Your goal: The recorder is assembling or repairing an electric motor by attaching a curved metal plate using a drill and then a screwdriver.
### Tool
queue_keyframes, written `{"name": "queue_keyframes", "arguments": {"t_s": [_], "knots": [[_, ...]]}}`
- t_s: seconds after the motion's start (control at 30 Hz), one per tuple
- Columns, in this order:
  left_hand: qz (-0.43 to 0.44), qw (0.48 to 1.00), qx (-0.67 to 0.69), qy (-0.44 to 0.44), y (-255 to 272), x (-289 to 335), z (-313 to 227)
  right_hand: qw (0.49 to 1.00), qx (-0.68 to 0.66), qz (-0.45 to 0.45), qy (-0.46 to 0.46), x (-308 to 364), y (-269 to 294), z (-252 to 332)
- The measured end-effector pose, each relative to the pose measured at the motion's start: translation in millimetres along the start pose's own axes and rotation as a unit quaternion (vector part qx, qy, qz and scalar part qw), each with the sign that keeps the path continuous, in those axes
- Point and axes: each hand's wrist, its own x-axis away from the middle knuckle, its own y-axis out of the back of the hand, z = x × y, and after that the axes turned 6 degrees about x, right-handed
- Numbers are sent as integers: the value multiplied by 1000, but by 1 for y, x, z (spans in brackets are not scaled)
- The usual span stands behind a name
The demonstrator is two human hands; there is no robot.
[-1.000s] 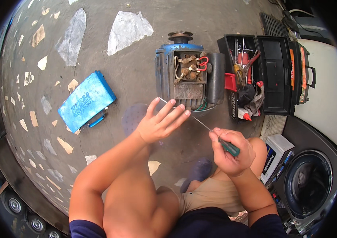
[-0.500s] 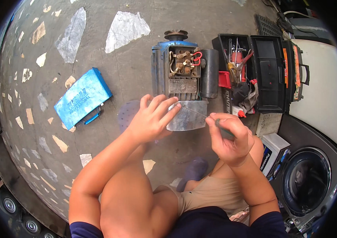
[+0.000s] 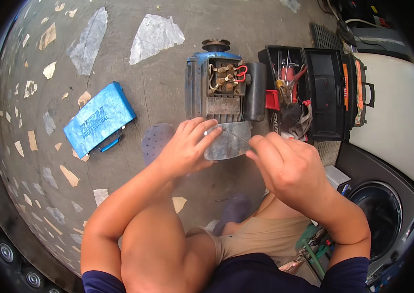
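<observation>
A blue electric motor (image 3: pixel 193 85) lies on the floor ahead of me, its terminal box (image 3: pixel 227 78) uncovered to show brass posts and red wire loops. At its near end is a curved grey metal cover (image 3: pixel 229 144). My left hand (image 3: pixel 185 146) grips the cover's left side, fingers laid over the top and thumb hidden. My right hand (image 3: pixel 292 163) is closed round a screwdriver (image 3: pixel 237 136); its handle is hidden in the fist. The thin shaft slants across the cover, its tip close to my left fingertips.
On the left lies a blue case (image 3: pixel 100 119). An open black toolbox (image 3: pixel 327 88) with several hand tools stands right of the motor. Farther right are a loudspeaker (image 3: pixel 376 215) and a pale box (image 3: pixel 337 177). A purple-grey perforated piece (image 3: pixel 155 142) shows beside my left hand.
My right hand has turned over, back of the hand now up, hiding the green screwdriver handle; its elbow has swung outward. My left hand stays at the cover.
</observation>
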Motion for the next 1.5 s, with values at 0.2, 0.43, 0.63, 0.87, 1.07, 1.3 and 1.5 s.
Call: {"name": "queue_keyframes", "arguments": {"t_s": [0.2,0.43,0.63,0.87,1.07,1.3,1.5], "knots": [[9,1000,-19,-11,-3,3,4,993,105,59,-14,3,12,4],[43,998,-42,-9,7,1,4,983,148,95,50,-9,18,6],[41,998,-44,0,6,1,2,988,119,101,13,-23,25,8],[38,997,-60,-4,5,3,2,982,150,109,19,-28,26,7],[32,998,-54,-7,3,4,1,974,174,139,50,-19,20,6],[17,998,-57,3,1,9,2,972,168,141,89,-29,31,7],[5,999,-33,2,0,8,4,968,202,148,17,-30,27,14]]}}
